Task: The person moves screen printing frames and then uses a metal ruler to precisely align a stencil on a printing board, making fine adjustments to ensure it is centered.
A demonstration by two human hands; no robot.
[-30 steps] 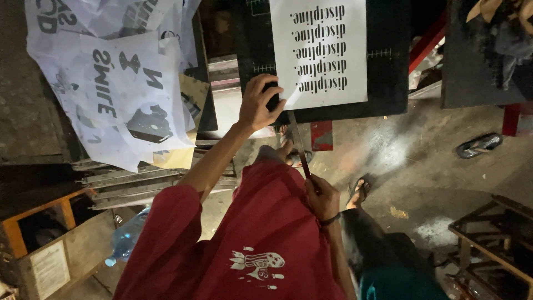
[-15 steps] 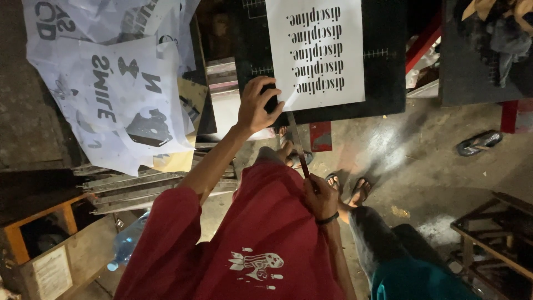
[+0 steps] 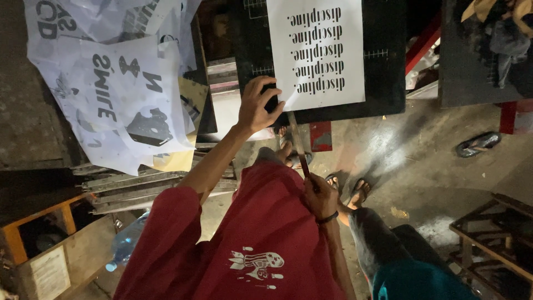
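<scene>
Left hand (image 3: 258,108) pressing white printed sheet's (image 3: 316,53) corner w/ small dark item, 12 o'clock. Right hand (image 3: 319,194) clenching thin rod (image 3: 297,145), 6 o'clock. Sheet lying on black board (image 3: 383,66), lower edge being worked; progress unclear.

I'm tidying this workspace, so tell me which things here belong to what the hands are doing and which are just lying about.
In use:
left hand at the edge of the black board
white printed sheet lying on that board
thin rod gripped by the right hand

Lying about:
loose printed sheets
plastic bottle
sandal
wooden frame
</scene>
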